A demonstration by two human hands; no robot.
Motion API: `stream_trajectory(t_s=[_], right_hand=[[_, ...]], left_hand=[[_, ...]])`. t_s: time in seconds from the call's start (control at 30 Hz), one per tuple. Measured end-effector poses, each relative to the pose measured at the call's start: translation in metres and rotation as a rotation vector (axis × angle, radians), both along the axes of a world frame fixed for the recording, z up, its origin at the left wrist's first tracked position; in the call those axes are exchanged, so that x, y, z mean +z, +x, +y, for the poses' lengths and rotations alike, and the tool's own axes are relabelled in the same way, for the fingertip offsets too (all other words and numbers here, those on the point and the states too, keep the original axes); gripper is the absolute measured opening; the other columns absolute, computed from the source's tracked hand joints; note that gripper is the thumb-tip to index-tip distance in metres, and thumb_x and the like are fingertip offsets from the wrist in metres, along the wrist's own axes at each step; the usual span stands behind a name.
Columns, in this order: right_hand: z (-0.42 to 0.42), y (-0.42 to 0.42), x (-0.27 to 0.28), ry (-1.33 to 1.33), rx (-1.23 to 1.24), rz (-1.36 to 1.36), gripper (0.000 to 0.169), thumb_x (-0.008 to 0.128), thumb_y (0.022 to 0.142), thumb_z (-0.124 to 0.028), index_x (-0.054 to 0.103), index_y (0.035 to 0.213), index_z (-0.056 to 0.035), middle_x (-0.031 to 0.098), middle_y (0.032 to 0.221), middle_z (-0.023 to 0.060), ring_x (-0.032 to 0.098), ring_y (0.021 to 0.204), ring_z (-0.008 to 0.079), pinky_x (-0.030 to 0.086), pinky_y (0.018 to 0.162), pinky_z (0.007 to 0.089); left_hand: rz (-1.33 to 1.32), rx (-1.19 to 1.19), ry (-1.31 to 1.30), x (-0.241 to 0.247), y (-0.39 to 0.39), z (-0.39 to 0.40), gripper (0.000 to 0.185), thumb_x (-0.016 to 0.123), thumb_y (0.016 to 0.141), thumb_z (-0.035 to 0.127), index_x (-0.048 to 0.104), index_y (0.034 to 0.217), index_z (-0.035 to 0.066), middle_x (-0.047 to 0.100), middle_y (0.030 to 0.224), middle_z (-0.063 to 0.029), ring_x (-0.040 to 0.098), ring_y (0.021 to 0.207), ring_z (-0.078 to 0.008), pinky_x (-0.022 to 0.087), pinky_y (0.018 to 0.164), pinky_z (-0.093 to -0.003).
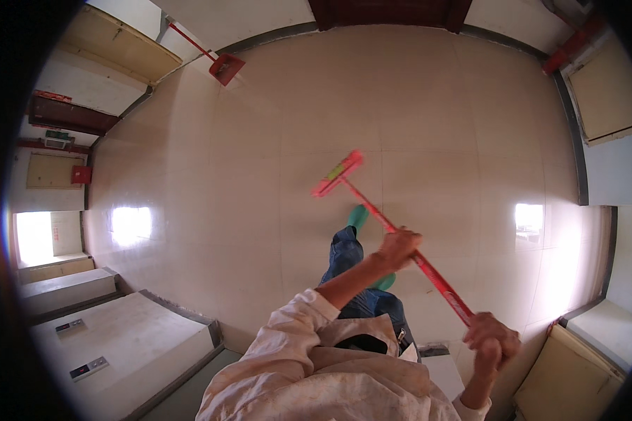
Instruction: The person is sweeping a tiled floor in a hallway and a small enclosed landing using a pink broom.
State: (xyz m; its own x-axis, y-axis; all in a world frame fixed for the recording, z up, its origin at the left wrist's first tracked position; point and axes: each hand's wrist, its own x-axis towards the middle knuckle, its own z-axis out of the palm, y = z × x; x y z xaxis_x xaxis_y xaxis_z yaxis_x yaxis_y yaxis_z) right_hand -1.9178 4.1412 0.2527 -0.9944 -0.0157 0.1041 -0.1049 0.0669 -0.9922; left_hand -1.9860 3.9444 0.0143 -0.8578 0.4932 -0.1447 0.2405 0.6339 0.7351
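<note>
A red-handled broom point(442, 287) with a pink and green head point(338, 173) slants across the view in front of me. My left hand point(400, 247) is closed around the middle of its handle. Lower right, my right hand point(492, 339) grips the handle's upper end. The broom head lies ahead of my green shoe point(357, 217), over the beige tiled floor point(316, 105); whether it touches the tiles I cannot tell. Its bristles are blurred or hidden. A red long-handled dustpan point(226, 69) stands at the far left by the wall corner.
A dark red door point(389, 11) is in the far wall. Yellowish panels point(613, 89) line the side walls. At the lower left, a white wall point(116, 347) with two button panels juts out. Dark skirting point(571, 137) edges the floor. Bright window light reflects off the tiles.
</note>
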Motion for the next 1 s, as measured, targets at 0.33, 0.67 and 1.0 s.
stream_trajectory(t_s=[0.33,0.67,1.0], right_hand=[[-0.229,-0.150,-0.103,-0.115,0.458,-0.198,0.017,0.052,0.084,0.002,0.049,0.067,-0.0001,0.051,0.063,0.0096,0.053,0.058,0.0194,0.049,0.067,0.0301],[-0.260,-0.205,-0.153,-0.007,0.357,-0.070,0.011,0.059,0.081,0.003,0.051,0.073,0.0003,0.053,0.070,0.0135,0.053,0.060,0.0244,0.046,0.058,0.0317],[-0.116,-0.164,0.002,0.274,-0.332,-0.197,0.032,0.050,0.087,-0.013,0.044,0.058,0.0004,0.051,0.055,0.0083,0.047,0.048,0.0159,0.039,0.047,0.0293]], left_hand=[[-0.106,0.369,-0.165,-0.085,-0.049,-0.298,0.004,0.055,0.070,0.007,0.054,0.073,0.005,0.056,0.071,-0.0124,0.058,0.073,-0.0318,0.046,0.065,-0.0406],[-0.088,0.382,-0.219,-0.151,-0.146,-0.303,0.019,0.066,0.062,0.003,0.056,0.077,0.011,0.059,0.082,-0.0070,0.058,0.090,-0.0301,0.049,0.069,-0.0426],[-0.136,-0.079,0.228,-0.069,-0.143,-0.013,0.018,0.071,0.068,0.016,0.058,0.079,0.010,0.060,0.081,-0.0065,0.057,0.088,-0.0293,0.048,0.073,-0.0434]])
